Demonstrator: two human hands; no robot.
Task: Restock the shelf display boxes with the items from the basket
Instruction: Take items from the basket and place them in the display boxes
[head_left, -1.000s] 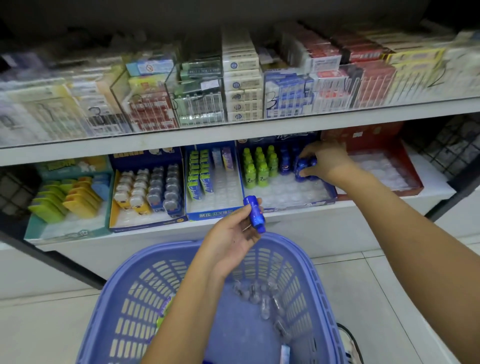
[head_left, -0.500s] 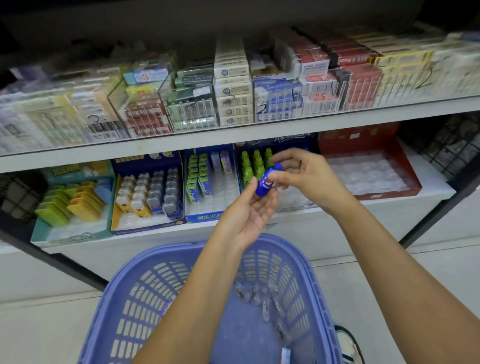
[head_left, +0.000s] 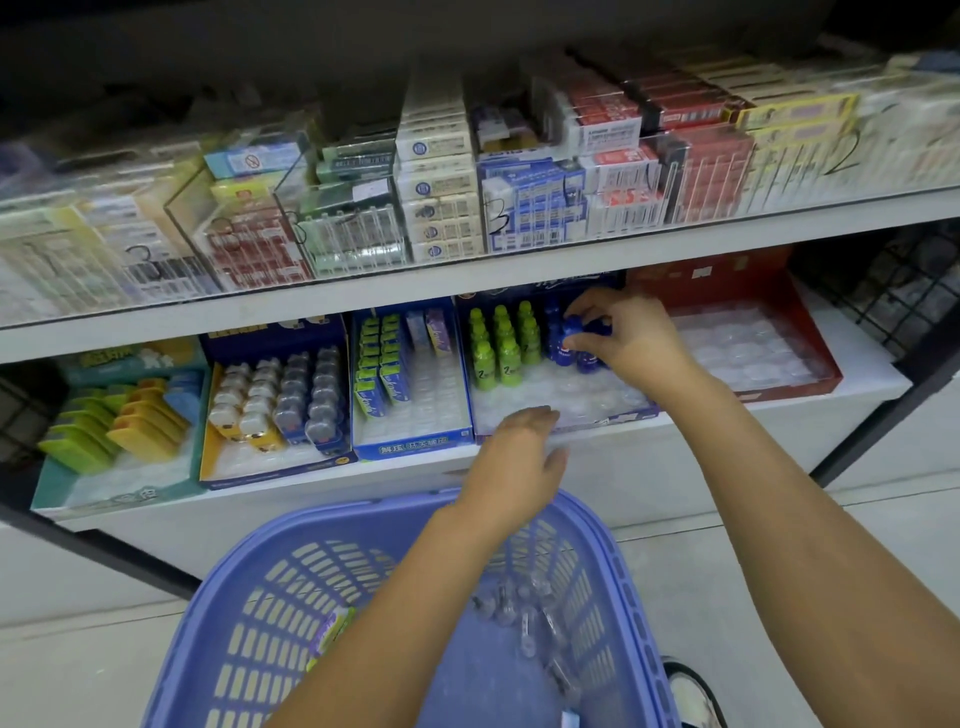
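My right hand is inside the dark blue display box on the lower shelf, fingers closed on a small blue bottle that stands among other blue bottles beside rows of green bottles. My left hand hovers palm down and empty, fingers loosely apart, between the shelf edge and the purple basket. In the basket lie several small clear bottles and a yellow-green packet.
Left of the bottle box stand a blue box of green packs, a yellow-and-blue box of small cases and a teal box of yellow and green items. A red box of clear cups sits right. Carton stacks fill the glass upper shelf.
My left hand passed the blue bottle to my right hand, which carried it back into the display box. My left hand has dropped toward the basket, empty.
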